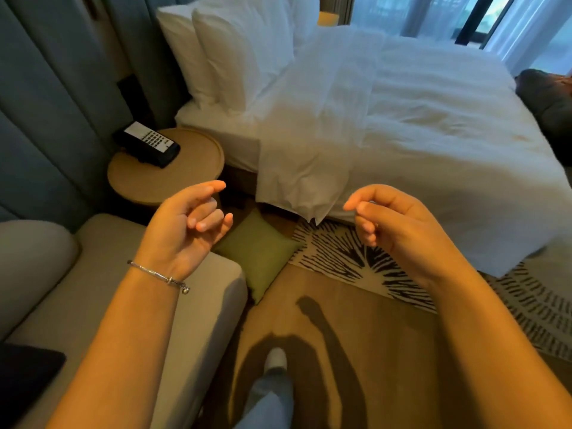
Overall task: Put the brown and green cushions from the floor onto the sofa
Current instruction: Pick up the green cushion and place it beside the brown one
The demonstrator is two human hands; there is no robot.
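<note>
A green cushion (pixel 261 253) lies on the wooden floor, wedged between the beige sofa (pixel 93 283) at the left and the patterned rug. My left hand (pixel 188 224) hovers above the sofa's corner, just left of the cushion, fingers loosely curled and holding nothing. My right hand (pixel 387 221) hangs over the rug to the cushion's right, also loosely curled and empty. No brown cushion shows on the floor. A dark flat thing (pixel 24 379) lies on the sofa seat at the lower left.
A white bed (pixel 418 119) fills the upper right, its sheet hanging to the floor. A round wooden side table (pixel 192 168) with a black phone (pixel 147 144) stands between sofa and bed. A black-and-white rug (pixel 356 258) lies by the bed. My foot (pixel 275 360) stands on the wood floor.
</note>
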